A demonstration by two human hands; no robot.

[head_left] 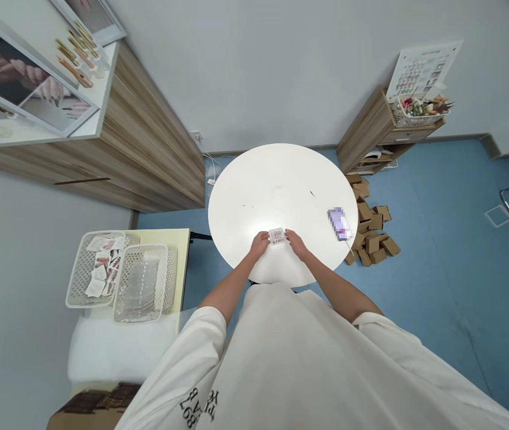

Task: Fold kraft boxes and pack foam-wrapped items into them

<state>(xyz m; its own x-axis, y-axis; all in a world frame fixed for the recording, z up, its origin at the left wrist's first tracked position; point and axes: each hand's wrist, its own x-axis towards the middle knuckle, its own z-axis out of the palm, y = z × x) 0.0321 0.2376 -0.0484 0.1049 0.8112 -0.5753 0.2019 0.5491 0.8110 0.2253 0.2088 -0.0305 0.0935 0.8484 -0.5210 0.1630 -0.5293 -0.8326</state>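
A small clear plastic box (277, 236) is on or just above the white round table (254, 173), near the edge closest to me. Rows of small pinkish pieces show inside it, too small to name for certain. My left hand (260, 243) grips the box's left side with its fingers closed. At the opposite side, the fingers of my right hand (296, 242) pinch the right edge. A pixelated purple phone-like object (340, 224) lies farther right on the table, with a white cable at its lower end. Some tiny dark bits are scattered on the tabletop.
At left, a yellow side table (178, 251) bears a basket of printed cards (75, 278) and a basket of clear plastic trays (164, 286). Brown cardboard boxes (373, 239) lie on the floor at right, beside a wooden cabinet (364, 134). A tall wooden cabinet (156, 131) stands at left.
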